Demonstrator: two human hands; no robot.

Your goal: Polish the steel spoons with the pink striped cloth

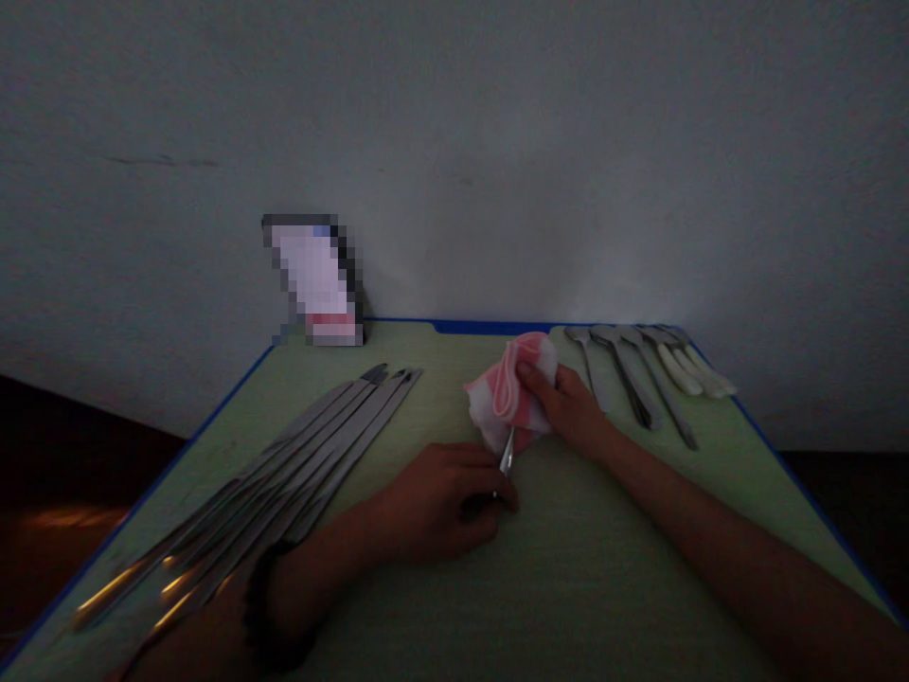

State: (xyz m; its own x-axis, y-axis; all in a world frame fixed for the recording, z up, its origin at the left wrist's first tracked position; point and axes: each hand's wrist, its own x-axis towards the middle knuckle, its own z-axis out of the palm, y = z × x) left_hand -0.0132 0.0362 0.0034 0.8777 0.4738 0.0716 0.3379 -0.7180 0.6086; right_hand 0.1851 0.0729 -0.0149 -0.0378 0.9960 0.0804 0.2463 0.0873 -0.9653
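Over the middle of the table, my left hand [447,497] pinches the shiny handle of a metal piece of cutlery [507,457] between its fingers. The far end of this piece is hidden in a pink and white cloth [506,388], so its kind cannot be made out. Just beyond and to the right, my right hand [572,407] is closed on the bunched cloth, thumb on top, around the hidden end. A dark beaded bracelet sits on my left wrist.
Several long table knives [298,464] lie side by side on the left. At the back right lie several metal spoons [632,374], some white-handled pieces [680,367] among them. A pixelated phone-like screen [312,275] leans on the wall [497,170] behind the blue-edged table [568,587].
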